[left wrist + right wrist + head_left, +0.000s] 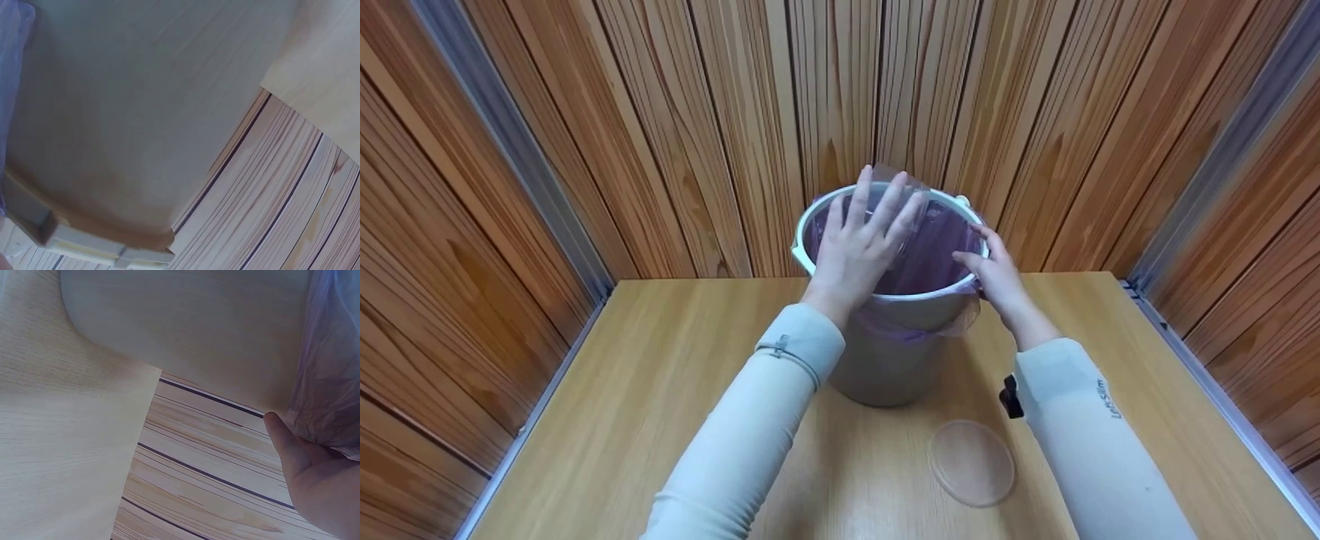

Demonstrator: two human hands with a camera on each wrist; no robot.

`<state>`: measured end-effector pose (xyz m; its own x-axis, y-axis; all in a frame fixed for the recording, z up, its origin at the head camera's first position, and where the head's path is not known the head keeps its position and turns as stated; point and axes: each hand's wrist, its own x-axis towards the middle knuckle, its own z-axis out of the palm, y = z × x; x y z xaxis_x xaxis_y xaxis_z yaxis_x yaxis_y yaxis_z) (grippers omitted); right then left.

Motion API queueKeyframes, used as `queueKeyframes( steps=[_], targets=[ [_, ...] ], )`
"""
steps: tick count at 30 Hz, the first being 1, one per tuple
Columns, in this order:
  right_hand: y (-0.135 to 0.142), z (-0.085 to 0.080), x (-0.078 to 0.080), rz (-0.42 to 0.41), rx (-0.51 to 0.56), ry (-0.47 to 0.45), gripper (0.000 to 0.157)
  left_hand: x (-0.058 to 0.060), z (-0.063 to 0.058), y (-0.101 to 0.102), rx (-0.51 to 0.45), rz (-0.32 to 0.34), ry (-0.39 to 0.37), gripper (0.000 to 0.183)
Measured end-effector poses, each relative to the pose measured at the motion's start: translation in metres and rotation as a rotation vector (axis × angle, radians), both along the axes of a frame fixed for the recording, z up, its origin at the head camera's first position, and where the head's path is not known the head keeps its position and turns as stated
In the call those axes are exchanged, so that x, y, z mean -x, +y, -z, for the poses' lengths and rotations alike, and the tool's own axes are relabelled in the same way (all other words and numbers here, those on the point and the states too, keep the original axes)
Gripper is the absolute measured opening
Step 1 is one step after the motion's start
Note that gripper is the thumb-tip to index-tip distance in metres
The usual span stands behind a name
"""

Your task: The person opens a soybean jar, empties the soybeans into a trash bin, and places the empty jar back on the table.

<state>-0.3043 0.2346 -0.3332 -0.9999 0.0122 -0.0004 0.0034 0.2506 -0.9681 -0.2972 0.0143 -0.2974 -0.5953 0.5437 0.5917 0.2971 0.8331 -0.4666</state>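
A grey trash can [877, 367] with a pale mint rim ring [919, 297] stands upright at the back of the table. A thin purple trash bag [937, 251] lines it, and its edge hangs outside below the ring. My left hand [855, 255] lies over the near left of the opening, fingers spread and straight. Behind those fingertips shows a piece of clear plastic [896, 178]; its kind is unclear. My right hand [1001, 277] holds the can's right rim, thumb and forefinger on the inner side. In the right wrist view, a finger [287, 450] lies beside the hanging bag [329, 394].
A clear round lid [973, 463] lies flat on the wooden table [697, 375], in front of the can and between my forearms. A wood-panelled wall [697, 135] stands close behind the can. Panelled side walls with metal edges flank the table.
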Motion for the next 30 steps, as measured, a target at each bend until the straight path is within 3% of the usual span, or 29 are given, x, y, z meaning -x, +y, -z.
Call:
queueKeyframes(
  steps=[8,11,15,18,21,24,26,28,30],
  targets=[
    [-0.001,-0.001,-0.001,0.007,0.002,0.009,0.071,0.0,0.0,-0.003,-0.068,-0.026,-0.067,0.08],
    [-0.002,-0.001,-0.002,0.007,0.005,0.01,0.071,0.0,0.001,-0.003,-0.051,-0.015,-0.018,0.079],
    [-0.001,-0.002,-0.002,0.007,0.004,0.014,0.071,0.001,0.003,-0.004,-0.031,0.03,0.103,0.069],
    [-0.001,-0.001,-0.001,0.009,0.004,0.011,0.071,0.002,0.004,-0.005,-0.082,0.057,0.13,0.065],
    [-0.002,0.0,-0.001,0.012,0.011,0.004,0.071,0.004,0.004,-0.009,-0.222,0.056,0.034,0.072],
    [-0.004,0.002,0.0,0.015,0.015,0.0,0.071,0.005,0.003,-0.015,-0.372,0.02,-0.108,0.092],
    [-0.006,0.002,0.0,0.016,0.015,-0.003,0.071,0.005,0.002,-0.018,-0.417,0.005,-0.154,0.102],
    [-0.006,0.003,0.0,0.019,0.01,-0.002,0.07,0.005,0.001,-0.021,-0.396,0.006,-0.128,0.097],
    [-0.007,0.002,0.0,0.022,0.006,-0.002,0.07,0.007,-0.001,-0.022,-0.31,0.03,-0.04,0.08]
  ],
)
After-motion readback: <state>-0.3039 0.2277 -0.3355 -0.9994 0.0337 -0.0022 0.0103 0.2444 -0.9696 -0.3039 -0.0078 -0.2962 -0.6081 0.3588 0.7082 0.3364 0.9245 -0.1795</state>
